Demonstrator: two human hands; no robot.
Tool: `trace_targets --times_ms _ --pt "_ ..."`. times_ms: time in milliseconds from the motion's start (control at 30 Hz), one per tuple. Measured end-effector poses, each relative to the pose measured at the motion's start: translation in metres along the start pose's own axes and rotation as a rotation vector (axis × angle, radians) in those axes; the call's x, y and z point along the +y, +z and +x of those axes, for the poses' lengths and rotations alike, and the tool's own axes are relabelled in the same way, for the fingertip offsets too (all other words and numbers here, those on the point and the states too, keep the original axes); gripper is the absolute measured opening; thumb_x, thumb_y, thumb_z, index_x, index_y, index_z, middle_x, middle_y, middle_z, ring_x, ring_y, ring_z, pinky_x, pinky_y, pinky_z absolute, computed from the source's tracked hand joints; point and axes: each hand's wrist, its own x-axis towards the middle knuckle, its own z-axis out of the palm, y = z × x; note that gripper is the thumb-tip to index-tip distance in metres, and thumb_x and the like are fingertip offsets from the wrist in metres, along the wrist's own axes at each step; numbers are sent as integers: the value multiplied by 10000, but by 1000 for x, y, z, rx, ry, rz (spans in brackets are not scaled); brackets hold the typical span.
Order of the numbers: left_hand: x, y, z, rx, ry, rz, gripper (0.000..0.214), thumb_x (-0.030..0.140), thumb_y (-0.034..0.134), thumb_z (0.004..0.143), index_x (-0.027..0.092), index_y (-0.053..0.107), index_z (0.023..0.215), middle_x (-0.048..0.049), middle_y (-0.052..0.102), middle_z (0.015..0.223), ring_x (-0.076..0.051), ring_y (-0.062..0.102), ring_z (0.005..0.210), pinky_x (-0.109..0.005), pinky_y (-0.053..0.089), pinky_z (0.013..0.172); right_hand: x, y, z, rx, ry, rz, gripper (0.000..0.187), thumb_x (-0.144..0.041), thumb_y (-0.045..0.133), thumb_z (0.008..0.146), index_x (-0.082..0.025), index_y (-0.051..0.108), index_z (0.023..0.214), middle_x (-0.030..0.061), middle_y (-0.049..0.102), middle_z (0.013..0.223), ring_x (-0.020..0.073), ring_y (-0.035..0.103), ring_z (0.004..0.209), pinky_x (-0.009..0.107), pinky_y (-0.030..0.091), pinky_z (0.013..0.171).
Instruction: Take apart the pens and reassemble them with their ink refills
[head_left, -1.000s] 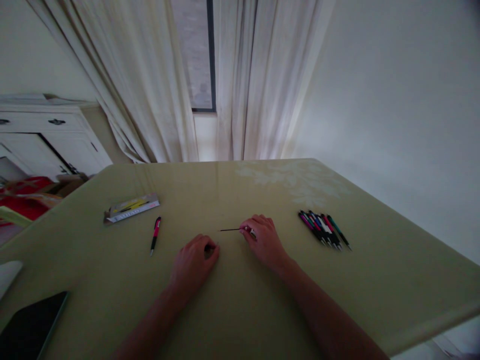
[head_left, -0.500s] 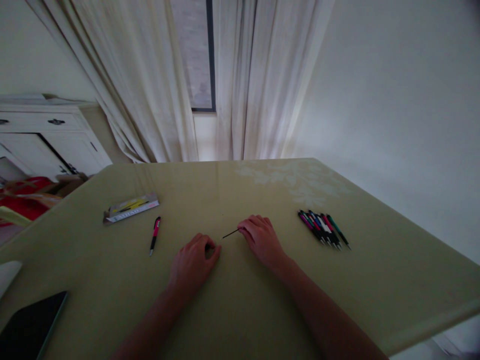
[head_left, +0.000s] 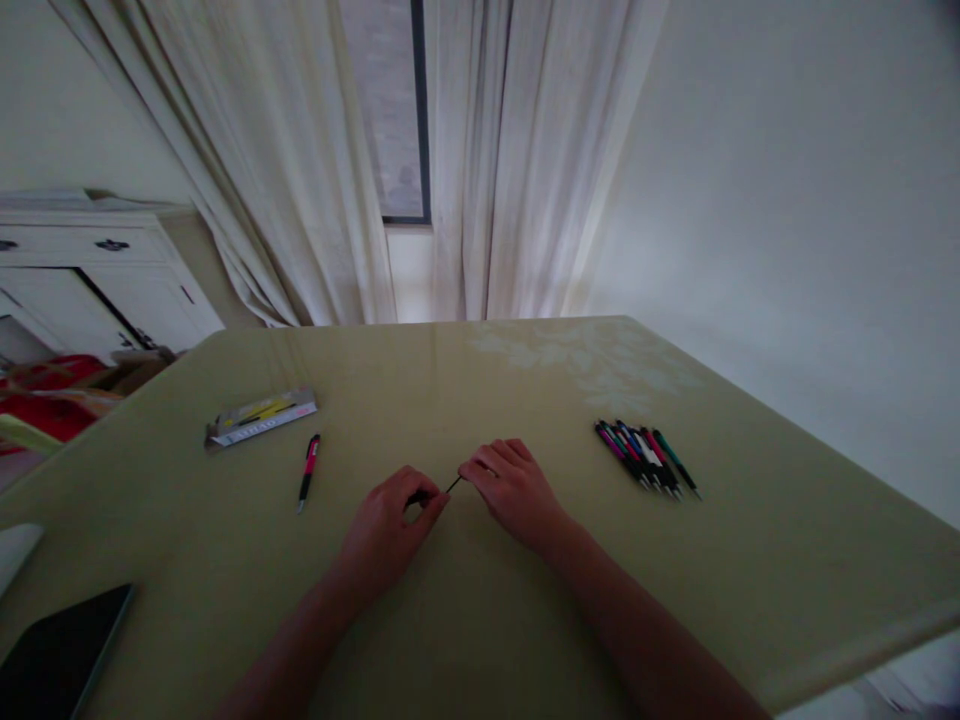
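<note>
My right hand (head_left: 510,490) rests on the green table (head_left: 480,600) with its fingers pinched on a thin dark rod (head_left: 453,484), perhaps a pen refill. The rod's free end points at my left hand (head_left: 390,530), whose curled fingers close on something small and dark that I cannot make out. The rod's tip meets the left fingertips. A red and black pen (head_left: 308,468) lies left of my left hand.
A bundle of several coloured pens (head_left: 646,456) lies to the right. A flat printed pack (head_left: 259,417) sits at the left, a dark tablet (head_left: 52,655) at the near left corner. White cabinet (head_left: 90,280), curtains and window stand behind.
My right hand has swung the thin rod down and leftwards, from lying level to pointing at the left fingertips. My left hand has shifted slightly up to meet it.
</note>
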Motion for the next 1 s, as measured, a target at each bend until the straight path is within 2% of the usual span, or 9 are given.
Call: trace_targets --times_ms 100,200,333,633,700,767,867,933,1000 --pt "-1 -4 0 -14 10 61 218 359 564 970 221 631 815 -28 675 818 -194 640 771 -313 485 716 -4 0 0 34 26 66 230 -224 530 1059 -233 700 1214 86 725 1000 257 600 973 399 403 906" --pt "-9 -14 0 23 -90 239 218 331 527 955 222 590 776 -32 672 792 -200 633 732 -310 450 673 0 2 1 62 152 143 286 -289 561 1056 -225 646 1322 91 736 1055 257 614 984 397 417 920" --pt "-17 -20 -3 -16 -254 479 220 325 519 927 230 567 735 -35 673 766 -207 623 662 -292 354 578 9 5 1 48 276 195 172 -247 607 1025 -212 715 1154 84 739 1054 252 623 983 387 430 907" --pt "-19 -13 -3 -115 -286 480 239 369 513 926 221 533 740 -37 651 782 -212 603 701 -311 342 617 10 11 0 53 308 246 101 -208 656 985 -197 730 1053 70 743 1019 237 627 966 367 421 891" --pt "-19 -14 -2 -98 -278 455 246 380 517 925 220 529 738 -35 638 766 -210 587 689 -317 354 628 7 9 1 66 304 267 98 -207 651 988 -194 729 1047 71 741 1008 232 625 952 367 418 892" --pt "-16 -14 0 -26 -235 387 248 367 494 939 216 539 747 -37 628 767 -209 579 691 -327 390 657 3 6 2 88 308 319 93 -219 642 998 -186 728 1013 70 734 979 223 622 930 360 419 888" --pt "-9 -13 3 99 -89 125 291 345 419 996 199 633 862 -60 643 876 -214 615 806 -346 468 767 -7 1 3 82 291 487 140 -266 635 1014 -179 725 951 55 713 919 196 620 888 322 434 850" --pt "-3 -10 3 110 -3 -90 306 373 442 1016 205 694 973 -69 651 970 -211 634 899 -343 498 823 -14 0 3 23 249 627 165 -316 648 1011 -180 728 967 39 692 887 169 618 832 284 441 788" --pt "2 -6 3 81 37 -262 250 389 545 992 222 730 1016 -64 671 996 -205 646 929 -329 513 838 -23 0 2 -38 212 737 209 -370 648 1011 -179 731 1002 24 670 863 148 607 772 257 432 727"
